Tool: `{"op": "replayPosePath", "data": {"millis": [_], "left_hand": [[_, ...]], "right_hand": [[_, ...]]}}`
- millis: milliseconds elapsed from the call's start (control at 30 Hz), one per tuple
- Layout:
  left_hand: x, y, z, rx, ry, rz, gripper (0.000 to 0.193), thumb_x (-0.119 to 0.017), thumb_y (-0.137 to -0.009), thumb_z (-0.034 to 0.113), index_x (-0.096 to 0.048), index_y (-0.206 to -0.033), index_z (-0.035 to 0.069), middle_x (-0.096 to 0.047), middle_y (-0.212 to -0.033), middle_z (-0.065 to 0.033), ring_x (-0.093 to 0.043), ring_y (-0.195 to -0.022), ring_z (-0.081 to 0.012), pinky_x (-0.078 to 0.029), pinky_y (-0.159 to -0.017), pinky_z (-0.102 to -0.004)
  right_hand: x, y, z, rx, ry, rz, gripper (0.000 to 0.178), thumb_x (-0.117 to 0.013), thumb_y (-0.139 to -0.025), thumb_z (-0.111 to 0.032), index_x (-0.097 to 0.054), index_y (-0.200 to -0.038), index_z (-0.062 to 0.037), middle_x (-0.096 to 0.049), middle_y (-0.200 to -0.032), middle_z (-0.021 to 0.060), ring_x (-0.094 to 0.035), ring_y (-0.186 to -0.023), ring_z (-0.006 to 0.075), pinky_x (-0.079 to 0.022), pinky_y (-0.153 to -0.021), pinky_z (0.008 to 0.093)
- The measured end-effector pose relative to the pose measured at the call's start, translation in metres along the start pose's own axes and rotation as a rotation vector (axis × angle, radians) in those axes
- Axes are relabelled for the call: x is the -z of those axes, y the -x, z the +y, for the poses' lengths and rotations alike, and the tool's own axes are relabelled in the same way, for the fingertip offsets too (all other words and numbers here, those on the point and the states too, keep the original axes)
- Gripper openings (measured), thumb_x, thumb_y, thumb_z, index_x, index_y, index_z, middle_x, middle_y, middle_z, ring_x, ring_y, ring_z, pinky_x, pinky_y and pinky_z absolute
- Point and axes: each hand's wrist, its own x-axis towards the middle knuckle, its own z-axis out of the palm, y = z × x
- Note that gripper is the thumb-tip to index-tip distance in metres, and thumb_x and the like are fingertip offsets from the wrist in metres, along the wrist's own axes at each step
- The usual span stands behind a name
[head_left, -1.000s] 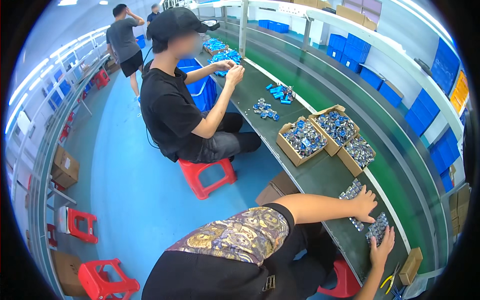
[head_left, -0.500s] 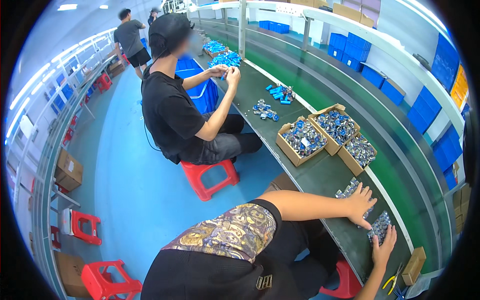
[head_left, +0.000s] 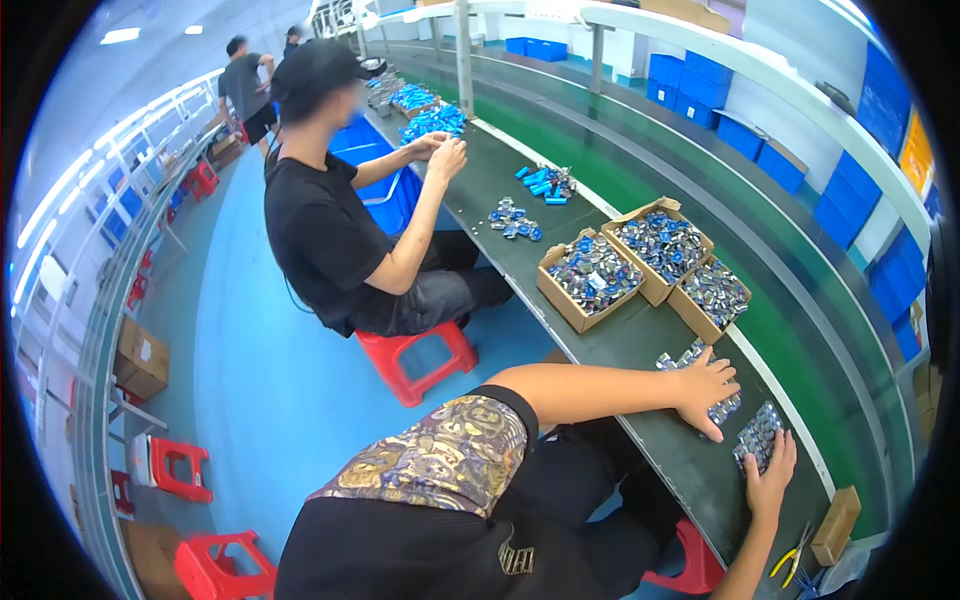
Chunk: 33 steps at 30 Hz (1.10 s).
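Observation:
My left hand (head_left: 705, 390) lies flat with fingers spread on a row of small silver-and-blue parts (head_left: 683, 357) on the dark green workbench (head_left: 640, 340). My right hand (head_left: 770, 478) comes up from the lower edge, and its fingertips touch a second flat cluster of the same parts (head_left: 757, 437) just right of the left hand. Neither hand grips anything. My patterned left sleeve (head_left: 440, 465) fills the lower middle.
Three open cardboard boxes (head_left: 590, 275) of parts stand further along the bench. A co-worker in black (head_left: 330, 240) sits on a red stool (head_left: 415, 355) beside loose blue parts (head_left: 515, 218). A small cardboard box (head_left: 835, 525) and yellow-handled pliers (head_left: 790, 560) lie at the near end.
Both my hands stay on the clusters of parts, the left one shifting only slightly. The co-worker's hands remain raised together over the bench.

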Motion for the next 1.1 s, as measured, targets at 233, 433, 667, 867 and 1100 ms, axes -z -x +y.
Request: {"op": "replayPosePath", "data": {"millis": [233,433,667,867,1100], "left_hand": [[0.03,-0.075,0.009,0.185,0.246,0.212,0.05,-0.072,-0.081,0.039,-0.065,-0.117,0.006,-0.065,-0.109,-0.023,-0.063,-0.105,-0.0411,-0.049,-0.09,-0.0503],[-0.004,-0.137,-0.002,0.198,0.254,-0.101,0.046,-0.065,-0.092,0.034,-0.063,-0.123,0.001,-0.066,-0.119,-0.0224,-0.064,-0.11,-0.0367,-0.049,-0.094,-0.0412],[-0.019,-0.128,0.02,-0.005,0.266,-0.063,0.039,-0.068,-0.089,0.029,-0.066,-0.115,0.001,-0.069,-0.11,-0.0193,-0.065,-0.104,-0.0358,-0.05,-0.091,-0.0414],[-0.011,-0.131,0.031,0.105,0.222,-0.038,0.029,-0.066,-0.089,0.031,-0.071,-0.097,0.003,-0.07,-0.086,-0.0162,-0.066,-0.082,-0.0355,-0.051,-0.076,-0.045],[-0.024,-0.121,0.024,0.086,0.09,-0.057,0.033,-0.068,-0.089,0.028,-0.071,-0.114,0.007,-0.063,-0.108,-0.0142,-0.06,-0.106,-0.0331,-0.048,-0.091,-0.0429]], "right_hand": [[0.034,-0.08,-0.012,-0.057,-0.255,-0.089,0.068,-0.072,-0.087,-0.038,-0.05,-0.14,-0.0007,-0.055,-0.138,0.0227,-0.054,-0.127,0.035,-0.043,-0.106,0.0412],[0.002,-0.096,0.035,-0.099,-0.387,0.002,0.026,-0.071,-0.088,-0.022,-0.071,-0.101,0.0005,-0.068,-0.101,0.0196,-0.064,-0.095,0.0318,-0.051,-0.084,0.0393],[0.01,-0.066,0.034,-0.065,-0.412,0.006,0.028,-0.07,-0.086,-0.024,-0.073,-0.103,-0.002,-0.066,-0.111,0.0157,-0.06,-0.107,0.0335,-0.049,-0.093,0.0422],[0.016,-0.075,0.035,-0.15,-0.681,-0.179,0.023,-0.068,-0.091,-0.019,-0.07,-0.101,0.0003,-0.069,-0.092,0.0134,-0.064,-0.085,0.0231,-0.051,-0.079,0.0349],[0.007,-0.067,0.044,-0.095,-0.505,-0.105,0.019,-0.067,-0.09,-0.013,-0.072,-0.105,-0.0015,-0.066,-0.095,0.0114,-0.063,-0.089,0.0229,-0.051,-0.081,0.0348]]}}
